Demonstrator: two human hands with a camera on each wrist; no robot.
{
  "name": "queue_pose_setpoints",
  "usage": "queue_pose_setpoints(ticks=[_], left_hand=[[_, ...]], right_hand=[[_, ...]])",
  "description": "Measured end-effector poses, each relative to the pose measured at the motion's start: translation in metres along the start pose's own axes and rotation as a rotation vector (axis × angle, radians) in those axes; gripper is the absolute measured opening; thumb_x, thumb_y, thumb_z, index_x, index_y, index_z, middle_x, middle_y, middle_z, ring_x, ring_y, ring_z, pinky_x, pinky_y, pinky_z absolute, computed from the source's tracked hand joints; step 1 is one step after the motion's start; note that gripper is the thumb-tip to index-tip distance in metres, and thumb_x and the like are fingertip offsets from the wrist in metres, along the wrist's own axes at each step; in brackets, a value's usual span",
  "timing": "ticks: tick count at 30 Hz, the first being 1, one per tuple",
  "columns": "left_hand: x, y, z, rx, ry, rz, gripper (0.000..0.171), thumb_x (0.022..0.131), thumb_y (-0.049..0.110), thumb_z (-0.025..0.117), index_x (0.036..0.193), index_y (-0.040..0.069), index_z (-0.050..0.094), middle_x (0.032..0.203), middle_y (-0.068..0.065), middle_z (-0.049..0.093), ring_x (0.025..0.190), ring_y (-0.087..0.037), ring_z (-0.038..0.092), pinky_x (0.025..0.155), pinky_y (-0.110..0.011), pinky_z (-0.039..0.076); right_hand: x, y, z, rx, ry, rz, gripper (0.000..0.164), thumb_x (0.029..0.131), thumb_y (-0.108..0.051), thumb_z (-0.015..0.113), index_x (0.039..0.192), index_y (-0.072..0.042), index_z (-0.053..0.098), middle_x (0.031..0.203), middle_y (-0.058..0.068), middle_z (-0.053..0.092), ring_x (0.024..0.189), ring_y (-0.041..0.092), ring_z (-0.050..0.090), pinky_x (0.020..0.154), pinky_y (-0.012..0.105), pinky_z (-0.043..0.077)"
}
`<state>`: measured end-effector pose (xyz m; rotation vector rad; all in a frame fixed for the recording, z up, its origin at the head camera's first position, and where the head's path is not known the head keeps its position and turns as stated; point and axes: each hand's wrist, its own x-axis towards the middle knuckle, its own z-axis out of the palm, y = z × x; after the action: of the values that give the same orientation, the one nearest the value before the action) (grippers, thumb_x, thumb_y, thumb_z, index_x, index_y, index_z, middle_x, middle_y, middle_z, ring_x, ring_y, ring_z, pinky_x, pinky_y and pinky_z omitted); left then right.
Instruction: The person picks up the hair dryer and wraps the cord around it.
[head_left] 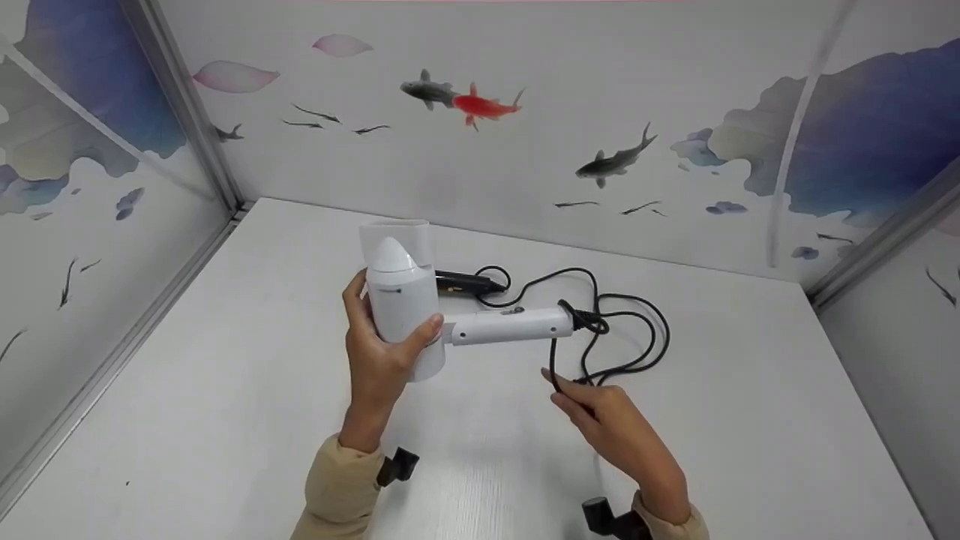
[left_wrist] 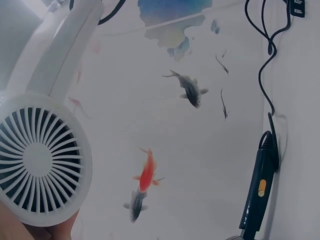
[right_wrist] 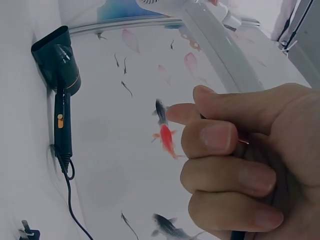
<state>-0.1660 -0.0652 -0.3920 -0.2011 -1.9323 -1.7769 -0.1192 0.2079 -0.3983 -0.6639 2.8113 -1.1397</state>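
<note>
In the head view my left hand (head_left: 379,367) grips the barrel of a white hair dryer (head_left: 401,307), thumb across its near side. The dryer is held above the table, its flat nozzle toward the back wall and its handle (head_left: 510,326) pointing right. Its round intake grille (left_wrist: 37,160) fills the lower left of the left wrist view. My right hand (head_left: 615,424) holds the dryer's black cord (head_left: 553,356) below the handle's end. In the right wrist view its fingers (right_wrist: 225,175) are curled, with a bit of cord (right_wrist: 238,235) showing below.
A dark hair dryer (right_wrist: 62,100) with an orange switch lies behind the white one, partly hidden in the head view. Looped black cord (head_left: 664,337) spreads to the right. A plug (right_wrist: 29,233) shows at lower left. Printed walls (head_left: 510,172) enclose the white table (head_left: 225,375).
</note>
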Motion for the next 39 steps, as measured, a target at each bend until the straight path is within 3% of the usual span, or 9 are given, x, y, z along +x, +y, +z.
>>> queue_pose_setpoints(ticks=[2, 7, 13, 16, 22, 26, 32, 39], left_hand=[[0.0, -0.001, 0.0, 0.015, 0.013, 0.014, 0.087, 0.071, 0.014, 0.078, 0.14, 0.01, 0.025, 0.12, -0.01, 0.054, 0.102, -0.023, 0.059, 0.083, -0.044, 0.052], [0.001, -0.004, 0.0, 0.071, 0.04, 0.036, 0.083, 0.07, 0.017, 0.08, 0.137, 0.005, 0.032, 0.117, -0.009, 0.056, 0.101, -0.022, 0.059, 0.082, -0.044, 0.051], [0.003, -0.008, -0.001, 0.172, 0.063, 0.08, 0.082, 0.071, 0.019, 0.079, 0.137, 0.002, 0.034, 0.119, -0.012, 0.053, 0.105, -0.024, 0.056, 0.086, -0.046, 0.049], [0.003, -0.01, -0.001, 0.211, 0.058, 0.095, 0.082, 0.072, 0.02, 0.079, 0.138, 0.003, 0.033, 0.12, -0.013, 0.051, 0.107, -0.024, 0.053, 0.088, -0.047, 0.047], [0.003, -0.012, 0.001, 0.277, 0.014, 0.116, 0.084, 0.072, 0.023, 0.08, 0.14, 0.004, 0.034, 0.121, -0.013, 0.052, 0.108, -0.025, 0.051, 0.087, -0.047, 0.047], [0.003, -0.012, 0.001, 0.308, -0.032, 0.092, 0.086, 0.071, 0.028, 0.08, 0.14, 0.008, 0.035, 0.119, -0.01, 0.054, 0.105, -0.024, 0.051, 0.083, -0.046, 0.048], [0.004, -0.012, 0.0, 0.296, -0.1, 0.069, 0.086, 0.07, 0.03, 0.081, 0.141, 0.011, 0.035, 0.119, -0.009, 0.054, 0.103, -0.022, 0.055, 0.082, -0.044, 0.049], [0.005, -0.011, -0.002, 0.267, -0.159, 0.045, 0.084, 0.069, 0.029, 0.081, 0.139, 0.014, 0.038, 0.116, -0.006, 0.059, 0.099, -0.021, 0.06, 0.081, -0.044, 0.051]], right_hand=[[-0.001, -0.001, 0.0, -0.01, -0.009, 0.004, 0.038, 0.096, -0.028, 0.049, 0.127, -0.007, 0.057, 0.114, 0.01, 0.066, 0.075, 0.003, 0.055, 0.062, 0.019, 0.046], [-0.001, -0.002, -0.002, -0.017, 0.024, -0.021, 0.033, 0.094, -0.028, 0.053, 0.119, -0.009, 0.064, 0.105, 0.005, 0.07, 0.071, 0.0, 0.054, 0.06, 0.018, 0.046], [-0.001, -0.002, -0.003, -0.048, 0.171, -0.101, 0.016, 0.089, -0.017, 0.062, 0.098, -0.009, 0.072, 0.08, -0.006, 0.07, 0.058, -0.003, 0.048, 0.052, 0.018, 0.045], [-0.002, -0.001, -0.003, -0.061, 0.242, -0.141, 0.009, 0.085, -0.01, 0.066, 0.091, -0.007, 0.071, 0.075, -0.009, 0.066, 0.057, -0.003, 0.048, 0.051, 0.018, 0.045], [-0.001, -0.002, -0.004, -0.053, 0.357, -0.198, 0.007, 0.082, -0.003, 0.067, 0.086, -0.008, 0.069, 0.073, -0.007, 0.064, 0.056, -0.003, 0.048, 0.05, 0.015, 0.042], [-0.002, -0.002, -0.004, -0.045, 0.443, -0.235, 0.012, 0.081, 0.001, 0.067, 0.087, -0.009, 0.068, 0.072, -0.008, 0.061, 0.056, -0.001, 0.046, 0.051, 0.012, 0.039], [0.0, 0.005, -0.006, -0.052, 0.573, -0.314, 0.019, 0.078, 0.009, 0.066, 0.089, -0.007, 0.067, 0.072, -0.001, 0.061, 0.057, 0.001, 0.044, 0.051, 0.013, 0.036], [0.0, 0.008, -0.011, 0.004, 0.659, -0.311, 0.018, 0.078, 0.013, 0.064, 0.087, -0.002, 0.067, 0.068, 0.003, 0.058, 0.055, 0.003, 0.04, 0.05, 0.017, 0.034]])
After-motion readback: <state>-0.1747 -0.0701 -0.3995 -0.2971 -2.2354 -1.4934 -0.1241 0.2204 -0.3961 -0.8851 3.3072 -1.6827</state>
